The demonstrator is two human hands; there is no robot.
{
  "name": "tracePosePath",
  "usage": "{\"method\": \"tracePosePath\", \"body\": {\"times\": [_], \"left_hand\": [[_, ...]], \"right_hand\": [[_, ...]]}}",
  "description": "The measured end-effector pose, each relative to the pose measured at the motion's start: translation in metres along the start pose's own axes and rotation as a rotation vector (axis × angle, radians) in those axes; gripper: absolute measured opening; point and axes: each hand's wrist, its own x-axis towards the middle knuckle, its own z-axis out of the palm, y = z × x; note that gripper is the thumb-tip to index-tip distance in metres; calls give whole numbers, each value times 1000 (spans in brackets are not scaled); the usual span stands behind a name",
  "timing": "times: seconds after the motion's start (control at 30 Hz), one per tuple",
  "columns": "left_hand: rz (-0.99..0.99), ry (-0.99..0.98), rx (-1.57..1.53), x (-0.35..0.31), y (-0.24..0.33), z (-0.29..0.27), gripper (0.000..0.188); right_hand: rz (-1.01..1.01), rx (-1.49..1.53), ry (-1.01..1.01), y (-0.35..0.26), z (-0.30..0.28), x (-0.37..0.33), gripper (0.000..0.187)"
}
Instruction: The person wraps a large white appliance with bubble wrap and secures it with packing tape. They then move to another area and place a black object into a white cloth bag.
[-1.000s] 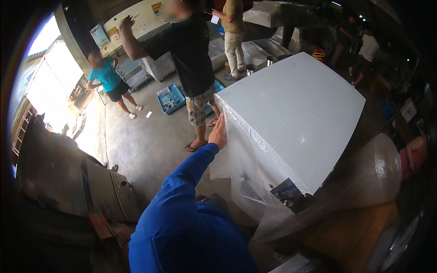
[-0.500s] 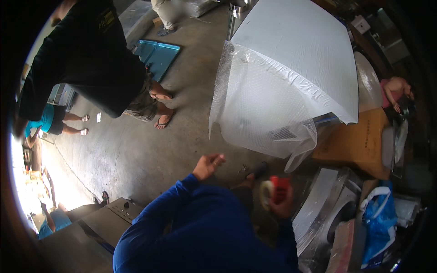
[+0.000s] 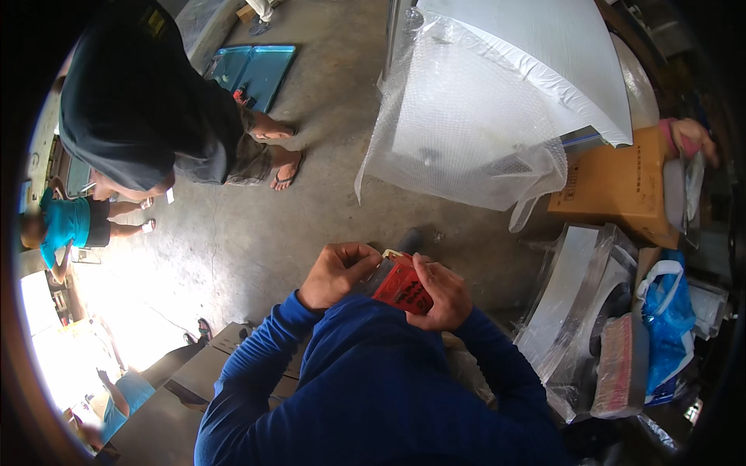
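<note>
In front of my body my right hand (image 3: pixel 444 295) grips a red tape dispenser (image 3: pixel 401 286) with its thumb and fingers. The pale edge of a tape roll (image 3: pixel 395 254) shows at its far end. Close against it on the left, my left hand (image 3: pixel 336 273) is closed in a pinch on the loose end of the tape. A short piece of clear tape (image 3: pixel 376 277) stretches between my left fingers and the dispenser. Farther off stands a large white panelled item (image 3: pixel 536 39), with bubble wrap (image 3: pixel 466 116) draped over its near side, apart from both hands.
A brown carton (image 3: pixel 614 186) stands at right, beside plastic-wrapped goods (image 3: pixel 563 295) and a blue bag (image 3: pixel 670 318). One person in black (image 3: pixel 148 101) bends at far left; another wears teal (image 3: pixel 70 221). Blue trays (image 3: pixel 272 74) lie on the floor. Metal equipment (image 3: pixel 210 365) stands at lower left.
My right hand has brought the tape dispenser inward from the right. My left hand has met it and now pinches the tape. The person in black has bent lower.
</note>
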Motion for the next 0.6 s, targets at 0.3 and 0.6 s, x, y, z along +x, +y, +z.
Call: {"method": "tracePosePath", "body": {"times": [0.3,0.6], "left_hand": [[-142,15,-81,60,-8,19,22],[-17,183,80,240,-89,50,15]], "right_hand": [[18,98,79,69,-4,-11,93],[423,51,84,188,12,-70,90]]}}
